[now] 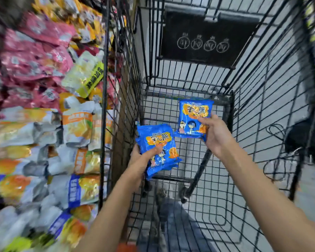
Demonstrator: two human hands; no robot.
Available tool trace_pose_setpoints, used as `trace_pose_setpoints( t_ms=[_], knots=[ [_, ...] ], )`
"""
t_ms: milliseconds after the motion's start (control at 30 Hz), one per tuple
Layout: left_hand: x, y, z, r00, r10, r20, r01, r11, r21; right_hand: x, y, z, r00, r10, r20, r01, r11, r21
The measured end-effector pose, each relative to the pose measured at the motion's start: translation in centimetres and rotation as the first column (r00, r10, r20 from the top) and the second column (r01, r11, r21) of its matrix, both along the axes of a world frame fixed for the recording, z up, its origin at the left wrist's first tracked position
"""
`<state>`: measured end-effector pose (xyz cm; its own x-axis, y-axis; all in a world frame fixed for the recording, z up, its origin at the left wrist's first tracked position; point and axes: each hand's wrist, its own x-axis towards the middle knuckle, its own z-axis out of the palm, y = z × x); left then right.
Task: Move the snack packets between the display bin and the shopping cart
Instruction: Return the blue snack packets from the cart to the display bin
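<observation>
Bare forearms [107, 215] are seen entering from the lower edge. Far left: wire-sided display bin [104, 124], heaped with foil snack bags [44, 124] in white, orange and pink. Centre-left: stack of blue plastic snack packets [156, 140] is clasped by the left hand [140, 160], thumb laid on top, likely to stop sliding. Centre-right: second blue snack packet [193, 113] is pinched at its lower edge by the right hand [215, 135], above the floor of the black wire shopping cart [262, 124]. Whether it is being set down or lifted out cannot be told.

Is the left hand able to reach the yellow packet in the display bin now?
Probably not yet: the left hand grips blue packets inside the cart, and wire walls stand between.
</observation>
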<state>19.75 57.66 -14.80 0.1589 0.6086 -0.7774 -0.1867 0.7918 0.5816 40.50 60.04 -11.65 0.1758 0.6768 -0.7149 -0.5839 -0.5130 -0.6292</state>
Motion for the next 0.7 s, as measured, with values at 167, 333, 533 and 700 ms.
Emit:
trace_pose_setpoints(
  t_ms=[167, 333, 533, 700],
  knots=[
    [-2.2, -5.8, 8.5, 0.997, -0.071, -0.011, 0.072, 0.985, 0.157, -2.0, -9.5, 9.6, 0.998, 0.036, 0.05, -0.039, 0.998, 0.048],
    [-5.9, -12.7, 16.4, 0.999, -0.032, 0.018, 0.026, 0.964, 0.264, -5.9, -18.2, 17.3, 1.0, -0.011, -0.013, 0.013, 0.989, 0.148],
    [-12.8, -23.8, 22.7, 0.991, 0.117, 0.069, -0.132, 0.944, 0.303, -10.9, -27.2, 21.3, 0.986, 0.166, -0.02, -0.16, 0.97, 0.183],
    [-16.7, -35.4, 23.3, 0.875, 0.479, 0.075, -0.48, 0.837, 0.263, -13.8, -32.6, 20.5, 0.893, 0.449, -0.034, -0.441, 0.887, 0.138]
  ],
)
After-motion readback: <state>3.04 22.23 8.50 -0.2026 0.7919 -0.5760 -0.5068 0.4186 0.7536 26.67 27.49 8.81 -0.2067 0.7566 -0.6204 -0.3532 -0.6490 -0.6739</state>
